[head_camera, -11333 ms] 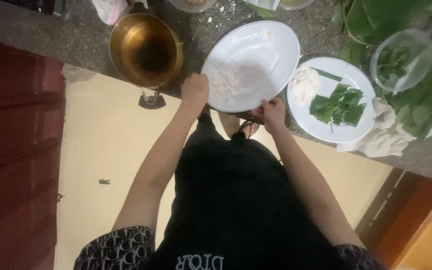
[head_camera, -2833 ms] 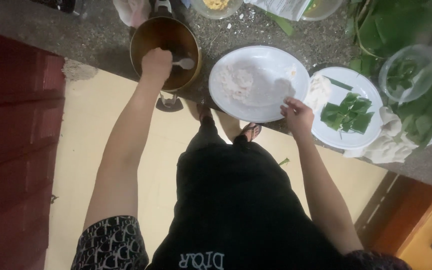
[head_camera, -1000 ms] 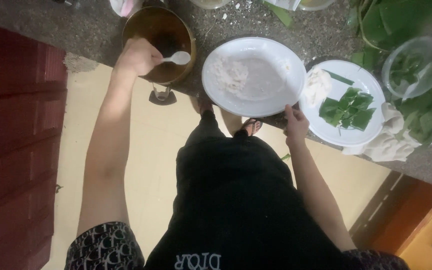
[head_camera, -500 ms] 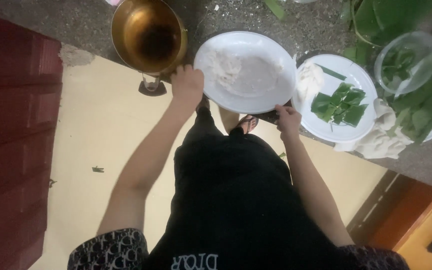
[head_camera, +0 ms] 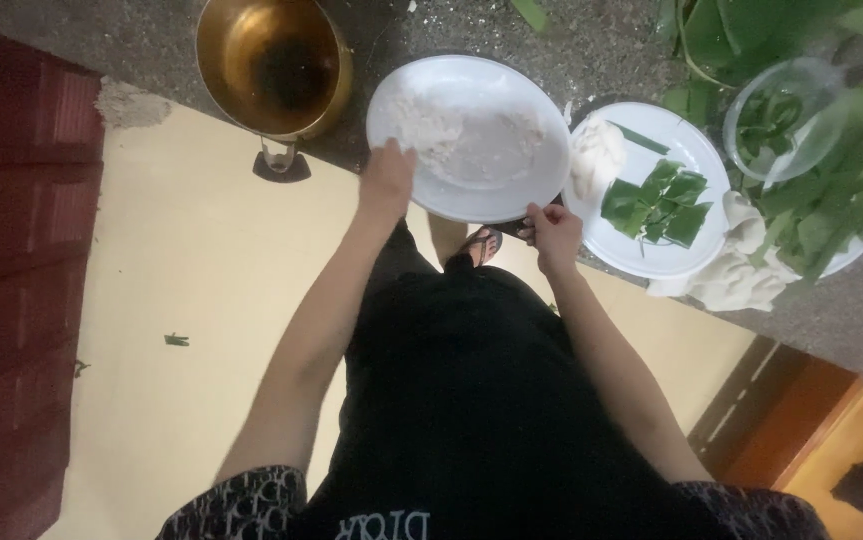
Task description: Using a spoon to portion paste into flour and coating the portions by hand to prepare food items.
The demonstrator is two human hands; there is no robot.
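Observation:
A white plate (head_camera: 521, 110) smeared with pale dough or flour sits at the stone counter's near edge. My left hand (head_camera: 386, 180) rests on the plate's left rim, fingers reaching into the pale mass; whether it grips anything is unclear. My right hand (head_camera: 551, 228) pinches the plate's near right rim. A brass pot (head_camera: 271, 65) with dark liquid stands left of the plate.
Right of it is a second white plate (head_camera: 651, 255) with folded green leaves (head_camera: 656, 200) and a white dough lump (head_camera: 596, 155). Further right are a clear bowl (head_camera: 776, 120) and loose greens (head_camera: 841, 190). White cloth (head_camera: 736, 280) hangs at the counter edge. Below lie a tan floor and red cabinet (head_camera: 11, 300).
My left hand left the brass pot and its spoon, and came across to the left rim of the floured plate. My right hand stayed at the plate's near rim.

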